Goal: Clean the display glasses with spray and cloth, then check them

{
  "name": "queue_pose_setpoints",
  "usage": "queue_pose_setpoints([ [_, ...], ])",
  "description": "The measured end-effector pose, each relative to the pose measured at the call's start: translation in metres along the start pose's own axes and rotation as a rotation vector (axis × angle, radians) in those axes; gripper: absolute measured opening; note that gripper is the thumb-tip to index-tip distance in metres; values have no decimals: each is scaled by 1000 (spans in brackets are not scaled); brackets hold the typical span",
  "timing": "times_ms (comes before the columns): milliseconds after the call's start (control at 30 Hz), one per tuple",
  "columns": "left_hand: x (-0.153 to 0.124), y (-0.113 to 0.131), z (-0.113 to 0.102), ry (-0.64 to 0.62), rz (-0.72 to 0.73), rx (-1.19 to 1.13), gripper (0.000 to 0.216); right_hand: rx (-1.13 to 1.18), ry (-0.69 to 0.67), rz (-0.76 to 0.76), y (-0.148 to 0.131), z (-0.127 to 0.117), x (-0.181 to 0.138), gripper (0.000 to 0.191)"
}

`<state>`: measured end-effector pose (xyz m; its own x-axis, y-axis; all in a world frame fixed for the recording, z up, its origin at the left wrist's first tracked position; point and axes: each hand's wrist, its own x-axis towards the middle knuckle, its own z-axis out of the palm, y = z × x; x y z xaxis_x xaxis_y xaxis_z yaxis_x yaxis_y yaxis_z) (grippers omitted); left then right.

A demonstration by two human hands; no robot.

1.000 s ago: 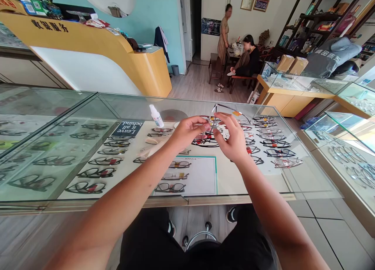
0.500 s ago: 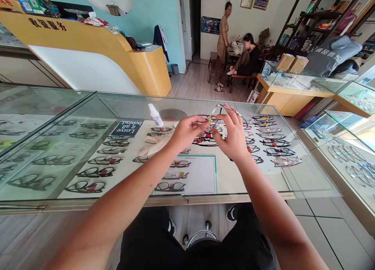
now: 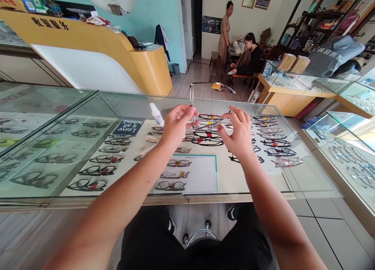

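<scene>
Above the glass display counter [image 3: 263, 184] both my hands hold a thin metal pair of glasses [image 3: 193, 102]. My left hand [image 3: 175, 126] pinches the frame near one lens, which stands upright. From it one temple arm with a small orange tag [image 3: 216, 86] sticks out to the right, level. My right hand [image 3: 238, 135] pinches the other temple arm low down. A small white spray bottle [image 3: 156, 114] stands on the glass just left of my left hand.
Inside the counter lie several rows of glasses, a dark sign [image 3: 128, 127] and a white mat [image 3: 202, 175]. A curved yellow reception desk [image 3: 117, 55] stands at the far left. Two people [image 3: 247, 55] are at a table at the back. More glass cases [image 3: 336, 137] run along the right.
My hands have moved apart and the glasses have opened out: the lens now stands upright above my left hand and the tagged temple arm has swung up and to the right.
</scene>
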<state>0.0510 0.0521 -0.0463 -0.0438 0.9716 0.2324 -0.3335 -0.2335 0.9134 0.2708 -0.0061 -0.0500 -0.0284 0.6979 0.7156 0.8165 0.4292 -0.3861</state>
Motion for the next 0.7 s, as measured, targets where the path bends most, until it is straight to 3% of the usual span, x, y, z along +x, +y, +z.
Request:
queue_pose_setpoints([
  [267,9,2,-8,110,33,-52,56,-36,-78,37,-4,-3,1,15],
  [400,3,-5,-3,-2,-9,23,58,-29,-38,-2,-4,-1,0,13],
  [467,-6,-8,3,-96,-41,59,56,25,-46,-49,-6,1,-1,23],
  [567,-19,-12,12,-213,-60,87,52,179,-149,-83,-13,6,-4,36],
  [700,-28,-11,17,-264,-110,142,49,328,-224,-80,-18,11,-7,31],
])
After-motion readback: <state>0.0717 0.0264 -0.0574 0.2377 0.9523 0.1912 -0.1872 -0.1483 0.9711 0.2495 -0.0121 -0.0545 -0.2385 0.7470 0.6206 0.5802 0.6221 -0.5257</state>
